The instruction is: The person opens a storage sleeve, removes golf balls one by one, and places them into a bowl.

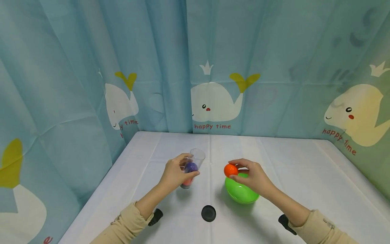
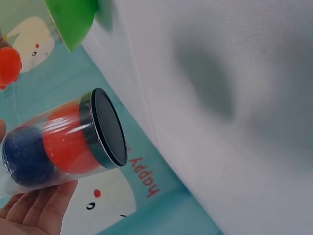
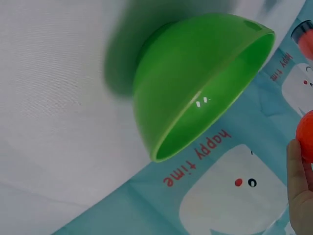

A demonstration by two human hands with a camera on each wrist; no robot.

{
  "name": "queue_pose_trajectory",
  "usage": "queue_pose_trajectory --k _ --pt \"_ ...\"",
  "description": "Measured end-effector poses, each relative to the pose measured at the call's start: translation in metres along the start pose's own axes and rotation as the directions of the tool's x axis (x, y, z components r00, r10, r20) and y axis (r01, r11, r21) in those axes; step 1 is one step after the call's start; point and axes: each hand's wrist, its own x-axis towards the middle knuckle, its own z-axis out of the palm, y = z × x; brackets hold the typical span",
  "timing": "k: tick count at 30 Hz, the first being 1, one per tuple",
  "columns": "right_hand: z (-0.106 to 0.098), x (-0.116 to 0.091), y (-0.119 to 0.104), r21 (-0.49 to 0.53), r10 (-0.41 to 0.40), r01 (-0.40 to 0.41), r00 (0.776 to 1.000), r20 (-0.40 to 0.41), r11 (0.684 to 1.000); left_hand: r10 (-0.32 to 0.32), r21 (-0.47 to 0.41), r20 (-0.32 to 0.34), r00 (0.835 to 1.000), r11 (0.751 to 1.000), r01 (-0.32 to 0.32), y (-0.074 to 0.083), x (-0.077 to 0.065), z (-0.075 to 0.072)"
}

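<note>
My left hand (image 1: 177, 173) grips a clear plastic cylinder (image 2: 63, 139) with a black base, tilted in the head view. Inside it a red-orange ball (image 2: 71, 142) lies against the base, with a dark blue ball (image 2: 28, 156) beyond it. My right hand (image 1: 254, 174) pinches an orange ball (image 1: 230, 170) between thumb and fingers, above the far rim of a green bowl (image 1: 242, 193). In the right wrist view only part of that ball and a few fingers (image 3: 295, 169) show at the right edge.
A round black lid (image 1: 208, 213) lies on the white-covered table (image 1: 182, 223) between the forearms, near the front. Blue curtains (image 1: 164, 51) printed with whales rise behind the table and along its sides.
</note>
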Motion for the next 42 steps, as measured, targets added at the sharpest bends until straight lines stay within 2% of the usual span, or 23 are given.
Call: queue_pose_trajectory --k 9,14,19,33,42 --pt "0.004 -0.003 0.011 -0.128 -0.098 0.104 0.994 0.053 0.986 0.010 -0.020 0.005 1.000 1.000 -0.010 -0.002 -0.001 0.000" --pt "0.004 -0.004 0.014 -0.208 -0.085 0.099 0.994 0.076 0.973 0.035 -0.031 0.035 0.999 0.999 -0.034 -0.004 -0.001 0.000" --pt "0.005 -0.004 0.016 -0.252 -0.082 0.108 0.991 0.110 0.962 0.046 -0.034 0.029 0.998 0.998 -0.045 -0.006 0.000 0.000" --pt "0.013 -0.012 0.028 -0.341 -0.047 0.095 0.988 0.147 0.935 0.021 -0.055 0.010 1.000 0.998 -0.021 -0.013 -0.003 0.001" --pt "0.018 -0.015 0.037 -0.386 -0.027 0.085 0.988 0.153 0.919 0.004 -0.070 0.030 1.000 0.998 -0.002 -0.012 -0.001 0.001"
